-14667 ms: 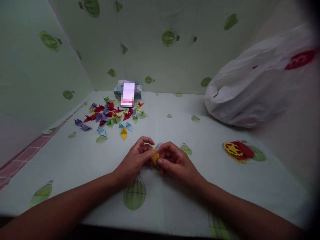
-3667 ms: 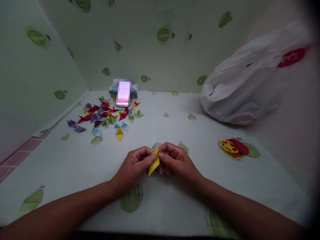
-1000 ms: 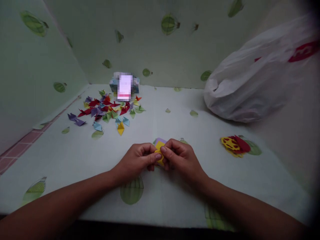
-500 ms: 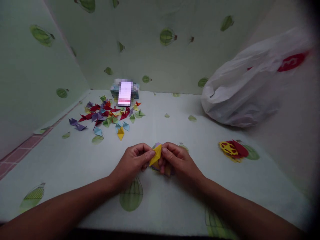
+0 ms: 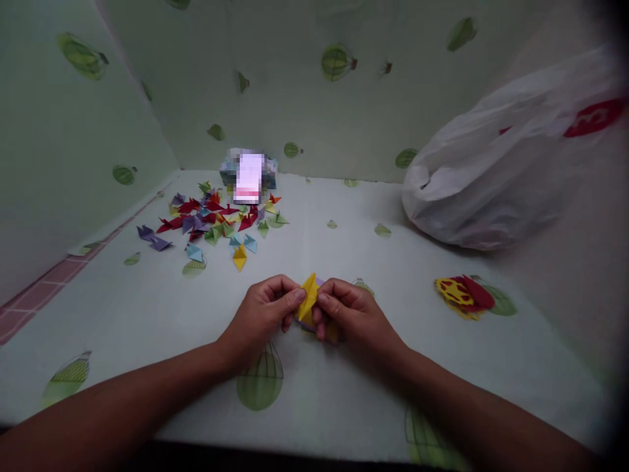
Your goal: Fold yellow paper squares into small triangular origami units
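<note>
A small piece of folded yellow origami paper (image 5: 308, 299) is pinched between my two hands at the middle of the table, its point facing up and away. My left hand (image 5: 272, 306) closes thumb and fingers on its left edge. On the right edge, the thumb and fingers of my right hand (image 5: 346, 308) are closed too. Beneath the hands lies purple and yellow paper (image 5: 305, 324), mostly hidden by my fingers. Beyond my left hand sits a yellow folded paper piece (image 5: 239, 257), at the near side of a pile of folded paper pieces (image 5: 214, 217) in several colours.
A lit phone (image 5: 249, 177), blurred out, leans on a box (image 5: 228, 172) at the back. A white plastic bag (image 5: 484, 177) bulges on the right. Nearer, red and yellow cut-out shapes (image 5: 464, 294) lie stacked. The tablecloth (image 5: 344, 406) has a balloon print; the walls are patterned likewise.
Over these seconds the yellow paper has gone from a small bundle, through turning and folding, to a pointed diamond. Both hands stay at the same spot; the camera view shifts slightly.
</note>
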Demonstrator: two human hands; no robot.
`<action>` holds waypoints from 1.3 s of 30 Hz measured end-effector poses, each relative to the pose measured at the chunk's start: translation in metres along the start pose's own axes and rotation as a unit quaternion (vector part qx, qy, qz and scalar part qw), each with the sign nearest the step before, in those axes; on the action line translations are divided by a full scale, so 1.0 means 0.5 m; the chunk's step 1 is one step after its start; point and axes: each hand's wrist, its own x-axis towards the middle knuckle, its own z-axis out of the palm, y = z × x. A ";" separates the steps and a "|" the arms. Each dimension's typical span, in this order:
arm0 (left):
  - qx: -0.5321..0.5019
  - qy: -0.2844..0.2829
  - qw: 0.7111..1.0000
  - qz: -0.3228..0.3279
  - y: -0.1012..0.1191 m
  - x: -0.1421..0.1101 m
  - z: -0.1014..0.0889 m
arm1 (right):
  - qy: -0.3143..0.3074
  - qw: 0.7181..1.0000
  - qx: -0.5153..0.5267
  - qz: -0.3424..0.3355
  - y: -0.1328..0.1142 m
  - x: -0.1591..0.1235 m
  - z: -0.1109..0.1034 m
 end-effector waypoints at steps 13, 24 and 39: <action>0.019 0.001 1.000 -0.002 0.003 -0.001 0.000 | 0.007 0.999 -0.036 0.001 -0.003 0.001 -0.002; 0.035 0.001 0.999 -0.001 0.004 -0.002 0.001 | 0.021 0.992 -0.125 -0.011 -0.009 -0.004 0.003; 0.043 -0.018 0.998 -0.030 0.001 0.009 0.001 | 0.057 0.983 -0.172 -0.012 -0.007 -0.006 0.007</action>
